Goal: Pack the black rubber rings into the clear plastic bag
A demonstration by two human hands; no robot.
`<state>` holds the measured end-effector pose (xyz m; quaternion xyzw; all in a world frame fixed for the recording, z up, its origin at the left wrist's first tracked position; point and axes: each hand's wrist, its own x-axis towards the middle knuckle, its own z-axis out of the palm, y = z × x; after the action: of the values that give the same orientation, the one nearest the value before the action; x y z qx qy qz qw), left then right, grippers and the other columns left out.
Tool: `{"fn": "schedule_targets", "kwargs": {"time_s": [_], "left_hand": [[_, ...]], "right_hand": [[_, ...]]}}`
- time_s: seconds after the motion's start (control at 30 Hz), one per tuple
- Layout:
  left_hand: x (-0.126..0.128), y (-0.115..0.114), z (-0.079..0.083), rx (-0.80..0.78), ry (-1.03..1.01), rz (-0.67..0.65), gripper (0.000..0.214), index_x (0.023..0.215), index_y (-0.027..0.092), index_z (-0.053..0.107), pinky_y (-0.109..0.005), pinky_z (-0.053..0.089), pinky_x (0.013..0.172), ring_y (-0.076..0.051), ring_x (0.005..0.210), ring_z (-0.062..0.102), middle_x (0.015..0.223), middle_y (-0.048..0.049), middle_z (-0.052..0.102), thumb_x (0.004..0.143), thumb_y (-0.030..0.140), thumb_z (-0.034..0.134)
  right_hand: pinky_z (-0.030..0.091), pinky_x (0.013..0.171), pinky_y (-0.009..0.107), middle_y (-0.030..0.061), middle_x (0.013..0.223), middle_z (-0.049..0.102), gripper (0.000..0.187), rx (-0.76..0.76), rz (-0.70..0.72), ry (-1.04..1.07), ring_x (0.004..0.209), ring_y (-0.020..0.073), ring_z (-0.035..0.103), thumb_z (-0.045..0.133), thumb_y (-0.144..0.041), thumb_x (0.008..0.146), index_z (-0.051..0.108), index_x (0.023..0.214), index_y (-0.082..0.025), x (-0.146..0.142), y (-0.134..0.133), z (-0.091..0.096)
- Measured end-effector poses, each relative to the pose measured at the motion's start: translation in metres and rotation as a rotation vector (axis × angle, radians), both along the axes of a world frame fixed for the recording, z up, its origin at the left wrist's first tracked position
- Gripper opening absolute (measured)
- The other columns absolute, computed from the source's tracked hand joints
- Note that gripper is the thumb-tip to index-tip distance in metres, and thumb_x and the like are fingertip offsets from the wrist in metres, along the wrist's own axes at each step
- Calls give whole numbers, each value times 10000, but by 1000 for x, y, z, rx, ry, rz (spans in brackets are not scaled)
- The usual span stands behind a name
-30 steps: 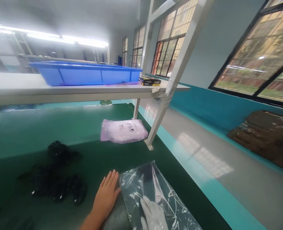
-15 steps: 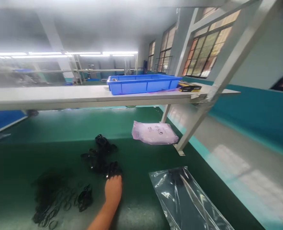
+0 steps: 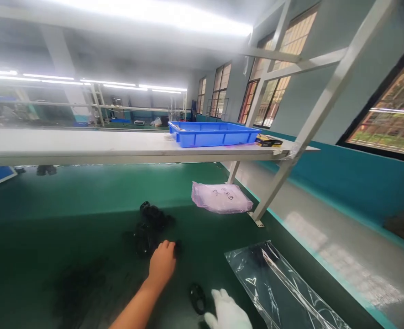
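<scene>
My bare left hand reaches onto the green table, its fingers curled over a black piece at the near edge of a pile of black rubber parts. My right hand, in a white glove, lies low at the bottom edge with its fingers spread, beside a single black ring-shaped part. A clear plastic bag with some dark parts in its far end lies flat to the right of the gloved hand.
A pink bag lies by the foot of a slanted white post. A white shelf above the table bears a blue tray and a small black-and-yellow box. More black parts lie blurred at the left. Floor and windows at the right.
My left hand left the clear bag, moved to the black pile and curled its fingers there. The gloved right hand let go of the bag, dropped from sight, and is back beside a black ring.
</scene>
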<state>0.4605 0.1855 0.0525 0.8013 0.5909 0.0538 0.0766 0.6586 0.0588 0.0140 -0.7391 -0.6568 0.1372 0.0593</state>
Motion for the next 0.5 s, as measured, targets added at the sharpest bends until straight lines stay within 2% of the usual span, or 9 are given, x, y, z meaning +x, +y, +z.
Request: {"fn": "schedule_targets", "kwargs": {"time_s": [0.07,0.13,0.23,0.3,0.4,0.43,0.5], "left_hand": [[16,18,-2,9,10,26,527,1245,112,465,-389,385,896,-295,1111,488,1165,-144,545,740,195,592],[31,31,-6,-2,25,28,491,1187,57,506,-437,367,904,-326,1087,490,1110,-188,560,731,206,610],[36,30,-12,-25,48,-63,366,1134,90,543,-440,351,910,-303,1079,487,1088,-178,564,769,120,538],[25,13,-15,-51,53,-190,381,1171,171,531,-426,325,951,-272,1129,457,1157,-138,550,800,94,494],[1,-27,-20,-138,51,-397,323,1113,277,583,-367,324,983,-219,1159,456,1189,-65,571,846,132,474],[-5,-40,-21,-165,54,-430,330,1113,292,589,-364,334,982,-216,1166,460,1213,-56,568,846,134,478],[-11,-60,-26,-211,52,-325,418,1197,293,548,-399,343,983,-251,1191,447,1285,-68,530,802,154,551]], "right_hand": [[484,726,404,163,1163,610,644,-25,13,-14,948,327,618,639,-315,589,555,1217,-203,-23,18,-7],[473,769,475,196,1182,579,770,-44,-10,-22,987,373,584,676,-218,519,510,1268,-159,-41,30,-12],[432,877,500,209,1158,567,712,-78,-21,55,1084,387,527,641,-93,520,542,1225,-104,-48,38,-17],[411,941,448,183,1181,558,649,-113,-41,167,1149,345,504,595,-64,553,561,1198,-126,-40,37,-17],[414,961,380,115,1202,564,663,-172,-100,380,1133,264,543,546,-61,572,532,1220,-203,-22,30,-17],[425,952,351,94,1193,576,662,-190,-117,456,1106,233,566,530,-62,584,517,1227,-216,-18,28,-18],[454,906,280,72,1168,604,638,-223,-139,607,1043,177,605,504,-61,612,492,1234,-206,-14,24,-21]]}}
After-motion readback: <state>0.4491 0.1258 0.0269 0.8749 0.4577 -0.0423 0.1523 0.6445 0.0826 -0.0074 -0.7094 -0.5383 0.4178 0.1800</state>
